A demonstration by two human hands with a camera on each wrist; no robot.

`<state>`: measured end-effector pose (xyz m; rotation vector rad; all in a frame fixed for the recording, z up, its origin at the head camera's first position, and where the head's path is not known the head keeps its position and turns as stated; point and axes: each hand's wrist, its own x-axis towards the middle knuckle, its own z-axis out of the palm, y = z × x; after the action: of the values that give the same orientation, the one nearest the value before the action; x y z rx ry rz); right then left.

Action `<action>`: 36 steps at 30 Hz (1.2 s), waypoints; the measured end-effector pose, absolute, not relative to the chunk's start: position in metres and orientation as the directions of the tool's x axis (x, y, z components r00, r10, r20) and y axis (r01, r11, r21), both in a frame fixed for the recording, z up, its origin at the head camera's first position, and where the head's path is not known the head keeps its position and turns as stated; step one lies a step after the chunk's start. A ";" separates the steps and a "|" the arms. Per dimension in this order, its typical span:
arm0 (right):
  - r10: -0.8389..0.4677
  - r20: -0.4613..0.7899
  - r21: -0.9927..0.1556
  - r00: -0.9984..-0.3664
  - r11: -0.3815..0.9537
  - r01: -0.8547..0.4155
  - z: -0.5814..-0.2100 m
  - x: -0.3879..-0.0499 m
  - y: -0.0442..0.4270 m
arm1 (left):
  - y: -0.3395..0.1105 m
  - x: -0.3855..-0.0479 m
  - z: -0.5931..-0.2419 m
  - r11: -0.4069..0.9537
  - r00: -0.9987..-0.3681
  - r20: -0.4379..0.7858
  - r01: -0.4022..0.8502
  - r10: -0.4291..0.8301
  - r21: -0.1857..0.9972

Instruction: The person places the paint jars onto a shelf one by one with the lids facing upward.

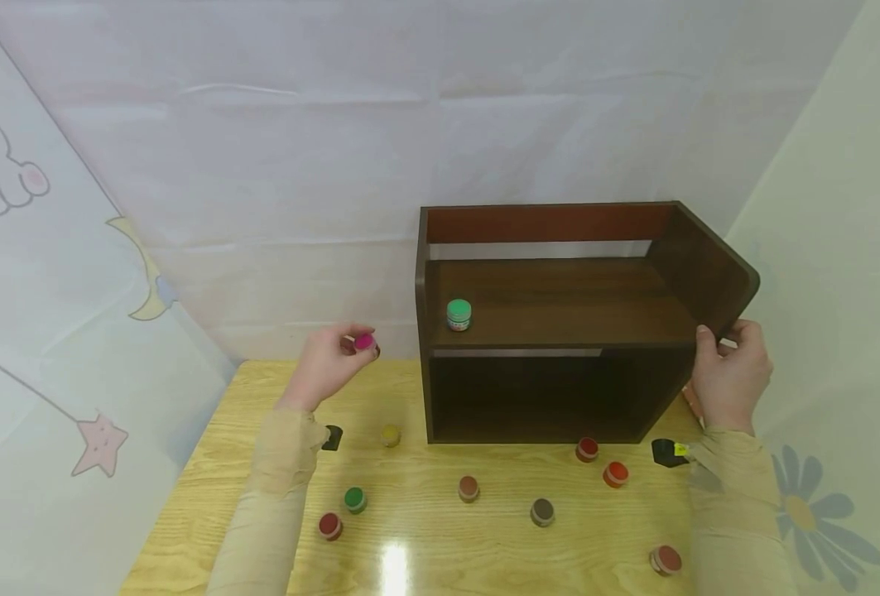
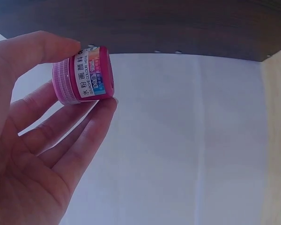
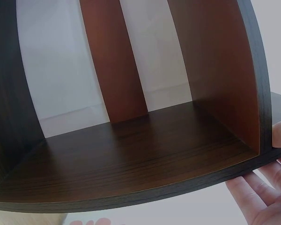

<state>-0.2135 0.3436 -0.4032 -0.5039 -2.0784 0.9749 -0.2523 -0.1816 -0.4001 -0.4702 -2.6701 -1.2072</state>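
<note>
My left hand [image 1: 322, 364] pinches a small magenta gouache paint jar [image 2: 86, 77] between thumb and fingers, above the table and left of the dark brown shelf [image 1: 559, 302]. In the left wrist view the jar lies on its side, and its printed label shows. My right hand [image 1: 733, 377] grips the front edge of the shelf's right side panel [image 3: 263, 93], thumb on one face and fingers round the other. On the upper board, near the left panel, stands a mint-green paint jar [image 1: 459, 314].
Several paint jars stand on the wooden table [image 1: 216, 497]: yellow [image 1: 391, 435], green [image 1: 354, 498], dark red [image 1: 329, 526], brown [image 1: 468, 488], grey-brown [image 1: 542, 511] and reds near the shelf's right front, such as one bright red [image 1: 615, 473]. Pale cloth walls enclose the table.
</note>
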 end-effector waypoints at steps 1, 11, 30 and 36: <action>0.617 0.479 -0.776 -0.625 0.630 0.027 -0.403 -0.213 0.343 | -0.181 -0.252 -0.397 0.620 -0.930 0.300 0.367 0.214 0.693; 0.617 0.494 -0.773 -0.613 0.634 0.016 -0.402 -0.213 0.344 | -0.169 -0.243 -0.364 0.534 -0.867 0.465 0.483 0.179 0.694; 0.631 0.478 -0.794 -0.611 0.608 0.006 -0.402 -0.214 0.342 | -0.140 -0.227 -0.302 0.447 -0.569 0.804 0.773 0.175 0.450; 0.631 0.478 -0.795 -0.611 0.607 0.005 -0.404 -0.215 0.342 | -0.127 -0.225 -0.281 0.431 -0.516 0.829 0.812 0.214 0.394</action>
<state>-0.2148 0.3420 -0.4036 -0.5011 -2.0419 1.0068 -0.2252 -0.1274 -0.2812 -0.8637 -1.9729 -1.0703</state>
